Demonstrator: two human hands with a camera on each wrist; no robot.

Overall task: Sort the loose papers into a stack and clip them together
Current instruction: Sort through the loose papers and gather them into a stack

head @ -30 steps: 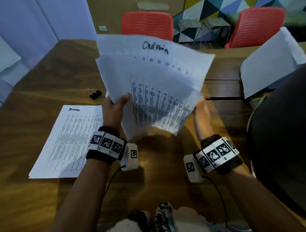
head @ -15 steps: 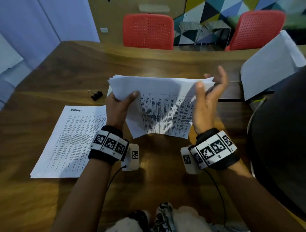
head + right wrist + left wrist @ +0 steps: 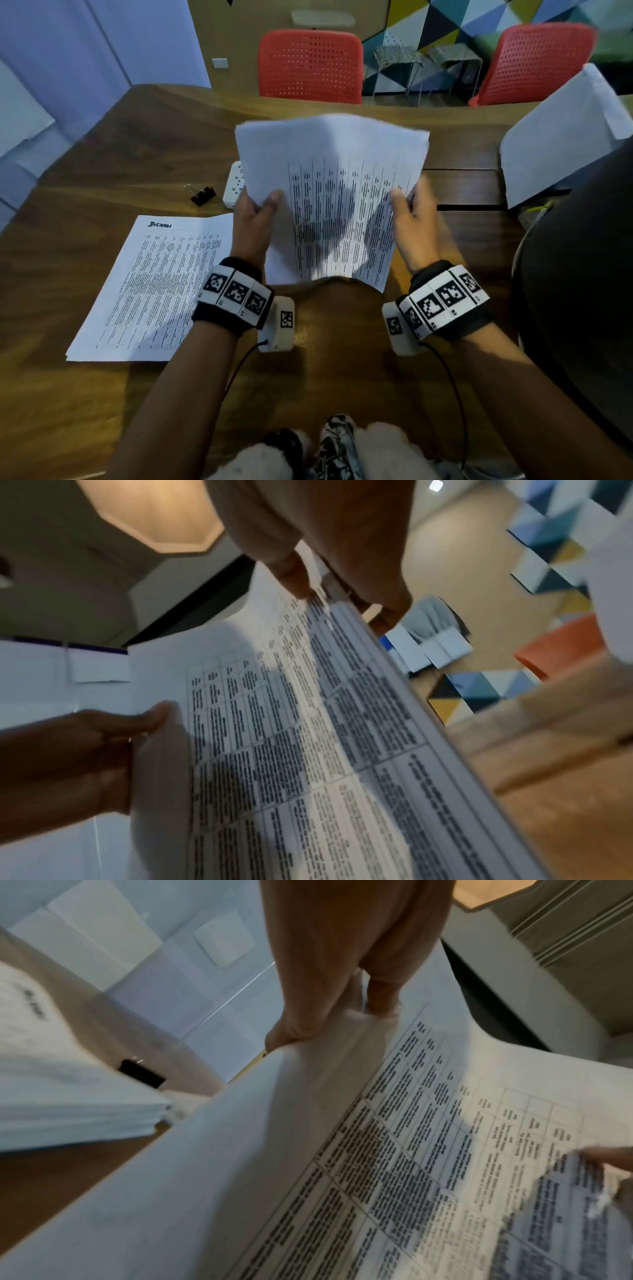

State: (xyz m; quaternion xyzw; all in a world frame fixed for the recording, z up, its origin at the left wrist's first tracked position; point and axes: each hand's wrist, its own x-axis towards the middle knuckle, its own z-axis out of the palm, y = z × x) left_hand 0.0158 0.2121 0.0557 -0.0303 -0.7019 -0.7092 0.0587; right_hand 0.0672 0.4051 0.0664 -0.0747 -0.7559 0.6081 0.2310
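Head view: above the wooden table (image 3: 102,164), the left hand (image 3: 255,219) and right hand (image 3: 411,222) pinch opposite edges of a sheaf of papers (image 3: 335,192) printed with tables, bowed upward. Left of it lie a flat stack (image 3: 150,291) and a black binder clip (image 3: 202,195).

Left wrist view: thumb over, fingers (image 3: 294,1026) under the sheaf's edge.

Right wrist view: layered sheet edges between thumb and fingers (image 3: 387,599).
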